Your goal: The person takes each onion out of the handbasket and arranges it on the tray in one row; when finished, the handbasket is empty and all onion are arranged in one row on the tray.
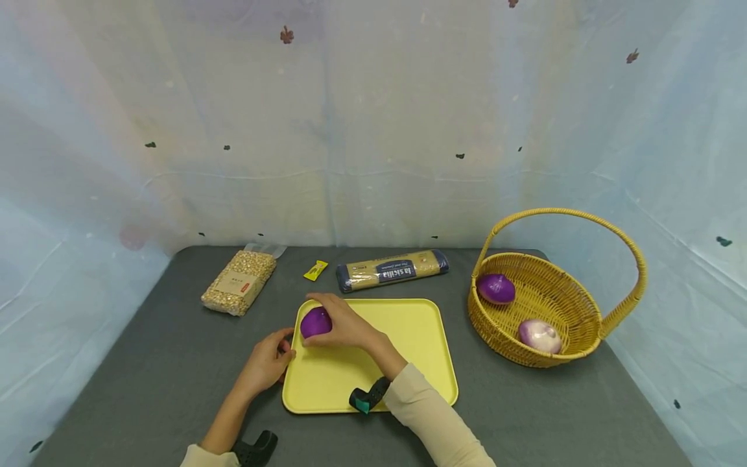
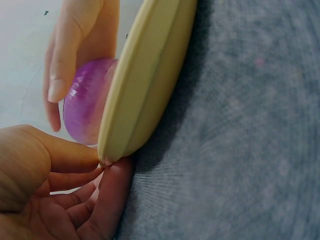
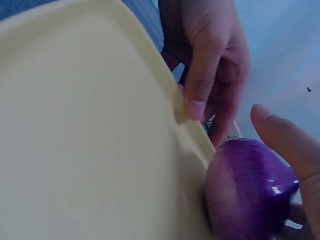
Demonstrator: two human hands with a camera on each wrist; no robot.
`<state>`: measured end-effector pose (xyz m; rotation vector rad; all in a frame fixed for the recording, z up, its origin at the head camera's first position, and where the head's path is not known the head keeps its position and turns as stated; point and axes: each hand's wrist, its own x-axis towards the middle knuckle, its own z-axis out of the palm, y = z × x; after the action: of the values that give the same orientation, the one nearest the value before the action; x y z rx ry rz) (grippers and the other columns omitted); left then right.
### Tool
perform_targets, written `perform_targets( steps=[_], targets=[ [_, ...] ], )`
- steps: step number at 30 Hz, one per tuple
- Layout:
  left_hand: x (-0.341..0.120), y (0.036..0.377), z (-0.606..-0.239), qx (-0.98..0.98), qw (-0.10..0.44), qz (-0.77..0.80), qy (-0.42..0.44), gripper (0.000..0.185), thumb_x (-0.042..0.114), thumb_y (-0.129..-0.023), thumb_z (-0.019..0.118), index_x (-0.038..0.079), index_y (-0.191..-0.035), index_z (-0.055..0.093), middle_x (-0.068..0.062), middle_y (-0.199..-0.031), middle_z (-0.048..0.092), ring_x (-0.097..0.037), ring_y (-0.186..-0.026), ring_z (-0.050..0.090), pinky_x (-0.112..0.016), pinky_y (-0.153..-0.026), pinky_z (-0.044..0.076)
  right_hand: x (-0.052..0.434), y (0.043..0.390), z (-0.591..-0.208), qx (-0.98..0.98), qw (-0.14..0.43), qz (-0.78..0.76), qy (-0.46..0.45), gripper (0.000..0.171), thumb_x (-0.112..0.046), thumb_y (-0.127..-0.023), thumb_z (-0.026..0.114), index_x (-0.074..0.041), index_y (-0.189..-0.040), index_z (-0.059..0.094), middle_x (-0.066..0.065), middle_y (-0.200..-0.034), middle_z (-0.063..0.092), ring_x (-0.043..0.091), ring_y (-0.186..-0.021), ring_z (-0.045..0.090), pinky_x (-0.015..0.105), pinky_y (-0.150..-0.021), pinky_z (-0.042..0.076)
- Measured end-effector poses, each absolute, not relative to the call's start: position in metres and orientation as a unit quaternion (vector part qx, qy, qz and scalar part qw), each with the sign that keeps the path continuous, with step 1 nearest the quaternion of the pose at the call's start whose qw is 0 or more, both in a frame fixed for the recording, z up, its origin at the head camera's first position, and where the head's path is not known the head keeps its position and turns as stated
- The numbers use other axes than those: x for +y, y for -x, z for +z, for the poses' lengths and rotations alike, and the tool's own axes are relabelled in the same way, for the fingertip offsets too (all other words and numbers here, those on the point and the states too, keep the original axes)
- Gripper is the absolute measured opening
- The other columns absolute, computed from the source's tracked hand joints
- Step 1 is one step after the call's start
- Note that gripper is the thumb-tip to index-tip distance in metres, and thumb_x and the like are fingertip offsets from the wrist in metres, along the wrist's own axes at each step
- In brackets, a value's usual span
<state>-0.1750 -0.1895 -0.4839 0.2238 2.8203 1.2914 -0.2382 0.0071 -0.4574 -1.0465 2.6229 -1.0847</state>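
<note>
A purple onion [image 1: 316, 322] sits at the far left corner of the yellow tray [image 1: 373, 357], against its rim. My right hand [image 1: 344, 322] is spread around the onion. In the right wrist view its thumb [image 3: 282, 130] reaches past the onion [image 3: 247, 190], and the tip stands off the skin. With thumb and fingers, my left hand [image 1: 265, 363] pinches the tray's left rim. The left wrist view shows this pinch at the tray's edge [image 2: 145, 85], beside the onion [image 2: 87, 105]. The fingers on the onion's far side are mostly hidden.
At the right stands a yellow wicker basket [image 1: 484, 324] with a tall handle, holding a purple onion [image 1: 496, 288] and a paler one [image 1: 540, 336]. Behind the tray lie a pasta pack [image 1: 392, 270], a small yellow packet [image 1: 316, 270] and a bag of kernels [image 1: 240, 282].
</note>
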Motion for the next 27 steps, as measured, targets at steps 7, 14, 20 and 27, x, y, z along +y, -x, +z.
perform_targets(
  steps=[7,14,20,27],
  targets=[
    [-0.190,0.175,-0.484,0.907,0.011,0.414,-0.076,0.040,-0.001,-0.086,0.061,-0.009,-0.124,0.051,-0.005,-0.079,0.051,-0.011,-0.052,0.045,-0.023,-0.044,0.040,0.015,0.236,-0.445,0.864,0.022,-0.363,0.349,0.081,-0.044,-0.077,0.074,-0.021,-0.144,0.035,0.001,-0.142,0.038,0.019,-0.129,0.036,0.033,-0.095,0.045],
    [-0.190,0.175,-0.485,0.907,0.019,0.415,-0.073,0.041,0.000,-0.087,0.060,-0.009,-0.125,0.050,-0.006,-0.079,0.050,-0.012,-0.053,0.045,-0.025,-0.044,0.041,0.027,0.232,-0.431,0.858,-0.025,-0.374,0.350,0.069,-0.041,-0.082,0.069,-0.020,-0.141,0.039,-0.002,-0.139,0.043,0.016,-0.128,0.039,0.041,-0.102,0.038],
    [-0.191,0.175,-0.483,0.909,0.012,0.408,-0.079,0.040,-0.001,-0.086,0.061,-0.009,-0.124,0.051,-0.005,-0.079,0.051,-0.012,-0.056,0.045,-0.023,-0.047,0.039,0.044,0.233,-0.424,0.833,-0.060,-0.414,0.362,0.066,-0.033,-0.083,0.070,-0.015,-0.139,0.041,0.003,-0.133,0.047,0.017,-0.117,0.049,0.038,-0.098,0.043],
    [-0.190,0.174,-0.481,0.908,0.011,0.411,-0.079,0.040,-0.001,-0.086,0.061,-0.009,-0.123,0.051,-0.005,-0.079,0.051,-0.012,-0.056,0.044,-0.023,-0.048,0.038,0.065,0.231,-0.414,0.814,-0.098,-0.441,0.364,0.065,-0.024,-0.082,0.073,-0.008,-0.137,0.043,0.009,-0.130,0.050,0.024,-0.110,0.057,0.044,-0.094,0.046]
  ],
)
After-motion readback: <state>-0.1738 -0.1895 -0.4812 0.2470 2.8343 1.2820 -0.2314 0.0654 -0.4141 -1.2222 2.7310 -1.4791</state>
